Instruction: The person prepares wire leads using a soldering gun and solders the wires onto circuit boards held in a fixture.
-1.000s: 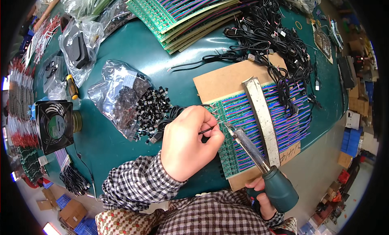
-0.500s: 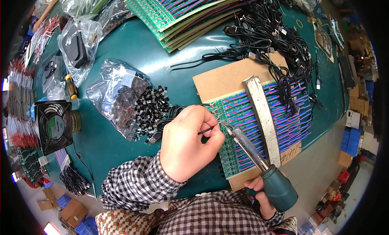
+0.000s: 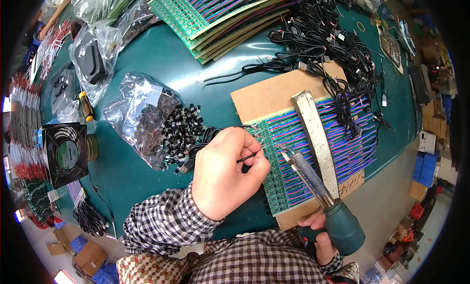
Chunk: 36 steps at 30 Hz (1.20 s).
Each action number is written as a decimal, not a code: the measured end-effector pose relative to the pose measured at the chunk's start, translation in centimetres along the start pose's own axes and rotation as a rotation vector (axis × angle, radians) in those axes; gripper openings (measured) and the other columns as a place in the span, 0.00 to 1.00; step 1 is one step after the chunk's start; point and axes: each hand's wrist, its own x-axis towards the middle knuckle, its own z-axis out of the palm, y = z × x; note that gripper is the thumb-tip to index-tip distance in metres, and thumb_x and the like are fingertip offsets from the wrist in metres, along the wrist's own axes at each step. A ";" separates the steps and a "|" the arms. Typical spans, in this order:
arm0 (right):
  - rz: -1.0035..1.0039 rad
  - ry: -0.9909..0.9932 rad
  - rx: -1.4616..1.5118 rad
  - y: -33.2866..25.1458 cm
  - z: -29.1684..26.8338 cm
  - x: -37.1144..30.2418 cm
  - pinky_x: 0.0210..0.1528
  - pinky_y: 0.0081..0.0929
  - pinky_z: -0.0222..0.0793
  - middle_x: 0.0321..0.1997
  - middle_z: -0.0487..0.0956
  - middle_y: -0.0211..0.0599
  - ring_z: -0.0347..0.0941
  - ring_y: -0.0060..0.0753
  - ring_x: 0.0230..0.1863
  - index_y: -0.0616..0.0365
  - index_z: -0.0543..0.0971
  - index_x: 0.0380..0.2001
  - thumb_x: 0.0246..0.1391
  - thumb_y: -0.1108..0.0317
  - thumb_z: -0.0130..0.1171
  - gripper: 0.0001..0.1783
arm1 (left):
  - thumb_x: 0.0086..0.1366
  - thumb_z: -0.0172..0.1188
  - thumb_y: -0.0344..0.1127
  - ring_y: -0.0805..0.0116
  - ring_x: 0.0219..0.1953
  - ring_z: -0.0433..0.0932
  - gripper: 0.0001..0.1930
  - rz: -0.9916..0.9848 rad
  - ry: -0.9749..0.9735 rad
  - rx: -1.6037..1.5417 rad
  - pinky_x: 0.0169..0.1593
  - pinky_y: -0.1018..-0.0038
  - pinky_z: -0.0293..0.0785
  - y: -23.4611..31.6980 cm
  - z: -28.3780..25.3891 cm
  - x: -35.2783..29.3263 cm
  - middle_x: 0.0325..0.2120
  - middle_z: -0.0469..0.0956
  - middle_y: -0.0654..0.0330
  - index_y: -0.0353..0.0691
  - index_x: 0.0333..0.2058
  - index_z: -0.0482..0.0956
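Note:
My left hand [image 3: 227, 171] pinches a thin black cable [image 3: 246, 158] at the left edge of a green circuit board [image 3: 275, 183]. Rows of blue, red and dark wires [image 3: 298, 151] run across the board to the right. My right hand [image 3: 320, 237], low at the board's front, grips a soldering gun [image 3: 345, 227] by its dark green handle. The gun's tip points up and left over the wires, a little right of the left fingertips. Whether the tip touches anything is hard to see. The cable's far end is hidden by my fingers.
A metal bar [image 3: 316, 142] lies across the wires, above brown cardboard [image 3: 274, 95]. Stacked boards [image 3: 196, 31] and tangled black cables [image 3: 325, 44] lie behind. To the left are a bag of small black connectors [image 3: 142, 115], a fan [image 3: 65, 154] and a screwdriver [image 3: 86, 106].
The soldering gun's tip has shifted right, away from my left fingertips and the board's left edge. My left hand has hardly moved and still pinches the cable.

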 end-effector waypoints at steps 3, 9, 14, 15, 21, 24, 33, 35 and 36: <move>0.104 -0.082 -0.111 -1.1 -0.3 0.4 0.46 0.39 0.77 0.42 0.73 0.47 0.76 0.41 0.42 0.67 0.70 0.41 0.55 0.48 0.60 0.29 | 0.51 0.63 0.22 0.83 0.24 0.72 0.05 -0.035 -0.019 0.008 0.27 0.85 0.69 0.0 -0.2 -0.2 0.23 0.75 0.64 0.33 0.28 0.76; 0.036 -0.039 0.051 -0.7 0.1 0.5 0.43 0.35 0.78 0.49 0.73 0.54 0.79 0.47 0.44 0.70 0.68 0.49 0.56 0.46 0.59 0.35 | 0.56 0.65 0.23 0.81 0.25 0.75 0.05 -0.018 0.015 -0.052 0.31 0.85 0.72 -0.2 -0.1 -1.2 0.26 0.77 0.61 0.31 0.31 0.78; 0.045 -0.013 0.067 -0.6 0.1 0.3 0.42 0.35 0.78 0.50 0.73 0.54 0.79 0.47 0.43 0.70 0.67 0.50 0.57 0.46 0.58 0.35 | 0.57 0.65 0.23 0.85 0.23 0.71 0.05 0.000 0.010 0.016 0.26 0.87 0.69 -0.2 0.4 -1.2 0.25 0.76 0.63 0.31 0.31 0.77; 0.045 -0.016 0.070 -0.6 0.1 0.3 0.42 0.35 0.78 0.50 0.73 0.54 0.79 0.47 0.43 0.70 0.67 0.50 0.57 0.46 0.58 0.35 | 0.57 0.65 0.24 0.86 0.23 0.70 0.05 -0.022 0.029 -0.022 0.26 0.88 0.68 -0.5 0.5 -1.3 0.25 0.75 0.65 0.31 0.31 0.77; 0.060 -0.071 0.022 -1.1 -0.2 0.4 0.43 0.37 0.78 0.47 0.74 0.52 0.79 0.47 0.42 0.68 0.68 0.48 0.56 0.46 0.58 0.33 | 0.55 0.67 0.28 0.77 0.21 0.73 0.07 -0.105 0.058 -0.050 0.27 0.80 0.73 -0.5 0.9 -1.3 0.23 0.75 0.61 0.36 0.28 0.77; 0.075 -0.059 0.016 -1.1 -0.2 0.3 0.44 0.38 0.77 0.45 0.74 0.51 0.78 0.46 0.42 0.68 0.69 0.46 0.56 0.45 0.59 0.33 | 0.55 0.66 0.29 0.77 0.21 0.72 0.06 -0.118 0.043 -0.025 0.26 0.80 0.72 -0.2 0.7 -1.2 0.23 0.75 0.61 0.36 0.29 0.77; 0.091 -0.086 0.012 -0.9 -0.4 0.3 0.48 0.38 0.76 0.45 0.73 0.51 0.78 0.46 0.43 0.68 0.70 0.45 0.56 0.45 0.59 0.32 | 0.57 0.66 0.26 0.88 0.25 0.69 0.06 -0.060 -0.012 -0.072 0.28 0.89 0.67 -0.5 0.2 -1.1 0.23 0.74 0.67 0.31 0.31 0.78; 0.084 -0.067 0.014 -1.0 -0.2 0.3 0.47 0.37 0.76 0.45 0.74 0.51 0.78 0.46 0.43 0.68 0.70 0.45 0.56 0.45 0.59 0.32 | 0.57 0.66 0.26 0.88 0.25 0.69 0.06 -0.086 -0.024 -0.101 0.28 0.89 0.67 -0.6 0.3 -1.2 0.23 0.74 0.68 0.31 0.32 0.78; 0.084 -0.066 0.013 -1.0 -0.2 0.3 0.47 0.37 0.76 0.45 0.74 0.51 0.78 0.46 0.43 0.68 0.70 0.45 0.56 0.45 0.59 0.32 | 0.56 0.66 0.26 0.83 0.23 0.70 0.06 -0.116 -0.004 -0.116 0.28 0.85 0.69 -0.6 0.5 -1.2 0.23 0.74 0.65 0.32 0.31 0.78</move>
